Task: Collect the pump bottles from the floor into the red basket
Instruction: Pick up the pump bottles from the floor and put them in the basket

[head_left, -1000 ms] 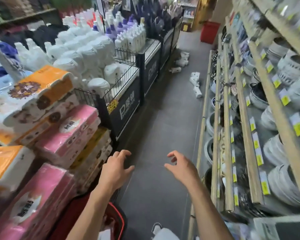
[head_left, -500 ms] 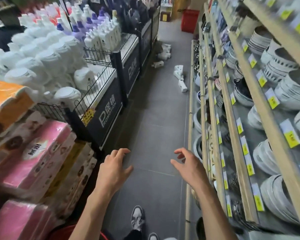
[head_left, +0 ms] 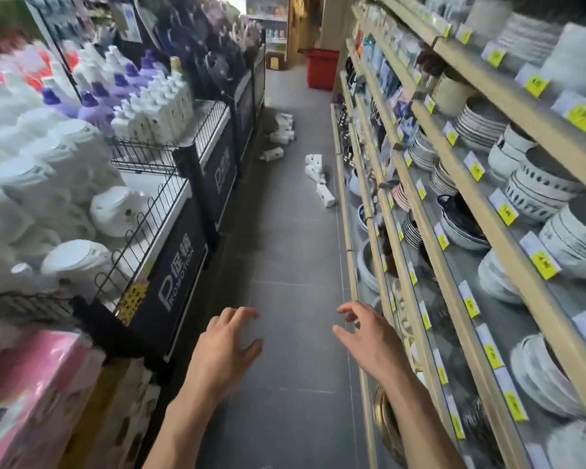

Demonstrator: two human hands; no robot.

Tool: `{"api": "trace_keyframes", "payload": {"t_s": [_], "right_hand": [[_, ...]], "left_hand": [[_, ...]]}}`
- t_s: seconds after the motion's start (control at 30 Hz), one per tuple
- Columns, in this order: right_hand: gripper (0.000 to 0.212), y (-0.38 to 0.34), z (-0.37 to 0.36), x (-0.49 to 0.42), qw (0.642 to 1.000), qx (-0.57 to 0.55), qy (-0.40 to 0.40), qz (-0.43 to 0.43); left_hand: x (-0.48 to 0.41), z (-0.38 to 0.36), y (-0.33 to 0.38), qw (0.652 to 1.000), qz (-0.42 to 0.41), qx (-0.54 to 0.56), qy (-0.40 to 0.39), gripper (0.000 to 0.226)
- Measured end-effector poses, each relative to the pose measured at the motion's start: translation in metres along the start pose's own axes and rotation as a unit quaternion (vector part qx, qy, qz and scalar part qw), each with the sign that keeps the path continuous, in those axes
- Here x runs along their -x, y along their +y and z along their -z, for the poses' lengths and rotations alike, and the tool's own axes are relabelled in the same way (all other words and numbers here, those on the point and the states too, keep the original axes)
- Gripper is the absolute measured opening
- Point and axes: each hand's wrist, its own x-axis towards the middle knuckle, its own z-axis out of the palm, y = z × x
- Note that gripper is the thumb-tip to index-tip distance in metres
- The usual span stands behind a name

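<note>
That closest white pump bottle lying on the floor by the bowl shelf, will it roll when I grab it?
The nearest pump bottle lies on its side and looks flat-sided, so it probably won't roll. It seems rigid plastic, likely firm to grip. Its weight can't be judged.

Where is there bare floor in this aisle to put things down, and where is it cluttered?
The floor is bare from the left hand and right hand onward, between the promotion bins and the dish shelves. Farther on, pump bottles crowd both sides. A bare patch lies before the red basket.
</note>
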Motion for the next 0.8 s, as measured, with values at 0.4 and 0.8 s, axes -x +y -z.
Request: {"api": "trace_keyframes", "payload": {"t_s": [0.4,0.8], "right_hand": [[0.028,0.007,0.023,-0.129,1.0,-0.022,0.004,-0.019],[0.022,0.009,0.056,-0.271,0.996,-0.081,0.029,-0.005]], "left_hand": [[-0.14,0.009,0.005,1.0,0.008,0.007,-0.002,0.047],[-0.244,0.006,0.013,0.998,0.053,0.021,0.008,0.043]]}}
